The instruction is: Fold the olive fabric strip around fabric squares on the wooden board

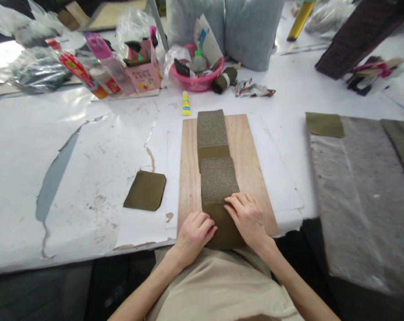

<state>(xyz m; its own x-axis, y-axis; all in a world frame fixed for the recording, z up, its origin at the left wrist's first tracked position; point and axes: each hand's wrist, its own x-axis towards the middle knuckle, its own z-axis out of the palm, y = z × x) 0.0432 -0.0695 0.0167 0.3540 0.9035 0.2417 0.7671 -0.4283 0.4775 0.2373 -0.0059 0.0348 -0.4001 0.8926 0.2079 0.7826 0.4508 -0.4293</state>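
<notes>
A long strip of olive fabric pieces (pixel 219 179), some textured and some smooth, lies lengthwise on a light wooden board (pixel 251 169). My left hand (pixel 195 231) rests at the left edge of the smooth near piece, its fingers curled together; what they hold, if anything, is hidden. At the right side of the same piece, my right hand (pixel 246 216) has thumb and forefinger close together at the seam below the textured part, pinching the fabric. The near end of the strip hangs toward my lap. A separate olive square (pixel 145 191) lies left of the board.
Beyond the board are a yellow glue tube (pixel 186 104), a pink basket (pixel 197 82) with small items, bottles (pixel 78 67) and a pink box (pixel 143 76). Grey felt-like sheets (pixel 355 200) overhang the table edge at right. Two grey bags (pixel 248 33) stand at the back.
</notes>
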